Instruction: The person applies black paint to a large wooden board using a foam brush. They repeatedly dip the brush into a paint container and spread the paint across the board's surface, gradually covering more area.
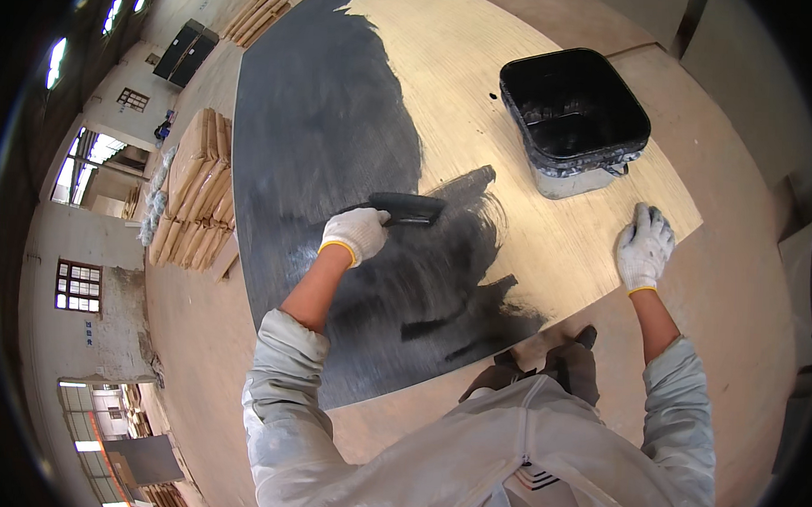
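A pale wood-grain panel (pixel 470 77) lies in front of me, its left and near parts coated in dark paint (pixel 330 126). My left hand (pixel 360 234), in a white knit glove with a yellow cuff, is closed around a wide paintbrush (pixel 407 209). The brush is black all over and rests on the wet dark area, so its bristles are hard to make out. At the panel's right edge, my right hand (pixel 646 248) lies on bare wood, fingers stretched, its matching glove stained dark. Beyond it stands a squarish paint bucket (pixel 574 183), black inside, with paint around the rim.
Stacked brown wrapped packages (pixel 194 188) sit on the floor at left, with more boards (pixel 253 14) farther back. A wall with windows (pixel 79 287) runs along the left. My feet (pixel 585 337) are close to the panel's near edge.
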Available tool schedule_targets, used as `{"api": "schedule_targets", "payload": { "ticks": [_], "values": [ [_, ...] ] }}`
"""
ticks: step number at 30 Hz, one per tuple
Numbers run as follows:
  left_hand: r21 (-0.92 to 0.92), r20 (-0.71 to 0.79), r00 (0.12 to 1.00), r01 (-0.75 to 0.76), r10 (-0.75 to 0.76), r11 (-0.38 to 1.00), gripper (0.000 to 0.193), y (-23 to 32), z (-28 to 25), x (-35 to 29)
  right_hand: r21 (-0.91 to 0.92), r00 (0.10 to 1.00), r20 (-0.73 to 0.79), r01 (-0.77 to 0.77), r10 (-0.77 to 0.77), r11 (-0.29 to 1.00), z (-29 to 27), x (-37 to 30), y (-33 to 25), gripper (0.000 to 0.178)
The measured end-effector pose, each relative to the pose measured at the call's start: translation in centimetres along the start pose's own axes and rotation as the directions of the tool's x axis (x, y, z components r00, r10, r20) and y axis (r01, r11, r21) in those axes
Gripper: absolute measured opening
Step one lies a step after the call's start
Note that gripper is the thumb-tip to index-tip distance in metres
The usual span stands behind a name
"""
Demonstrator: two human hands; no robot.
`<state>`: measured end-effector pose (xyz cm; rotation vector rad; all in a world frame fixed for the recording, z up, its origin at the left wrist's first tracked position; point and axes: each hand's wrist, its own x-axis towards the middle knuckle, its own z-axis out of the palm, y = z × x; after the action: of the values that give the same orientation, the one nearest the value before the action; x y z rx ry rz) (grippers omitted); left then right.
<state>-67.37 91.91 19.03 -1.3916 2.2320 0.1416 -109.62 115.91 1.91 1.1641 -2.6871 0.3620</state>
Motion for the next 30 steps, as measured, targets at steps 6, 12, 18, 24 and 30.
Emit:
{"api": "schedule_targets", "payload": {
  "ticks": [6,12,18,24,30],
  "values": [
    [0.054,0.019,0.995,-0.099,0.099,0.994,0.043,0.5,-1.1,1.3,0.017,0.998,-0.056,0.028,-0.027,0.999,0.4,-0.3,0.4,0.05],
    [0.115,0.019,0.992,-0.124,0.123,0.986,0.046,-3.7,-0.3,0.8,0.091,0.994,-0.068,0.085,-0.079,0.992,-0.6,-0.3,-1.3,0.05],
    [0.2,0.196,0.931,-0.347,0.309,0.916,0.044,4.2,-1.5,-3.7,0.068,0.993,-0.11,0.037,-0.03,0.997,-0.1,-0.3,0.3,0.05],
    [0.057,0.018,0.988,-0.152,0.151,0.987,0.041,-5.0,0.3,2.4,0.077,0.996,-0.073,0.057,-0.051,0.995,0.1,-0.6,-1.0,0.05],
    [0.246,0.04,0.887,-0.456,0.461,0.856,0.044,7.9,1.2,-4.2,0.06,0.995,-0.094,-0.011,0.016,0.998,0.9,-0.6,0.5,0.052]
  ]
}}
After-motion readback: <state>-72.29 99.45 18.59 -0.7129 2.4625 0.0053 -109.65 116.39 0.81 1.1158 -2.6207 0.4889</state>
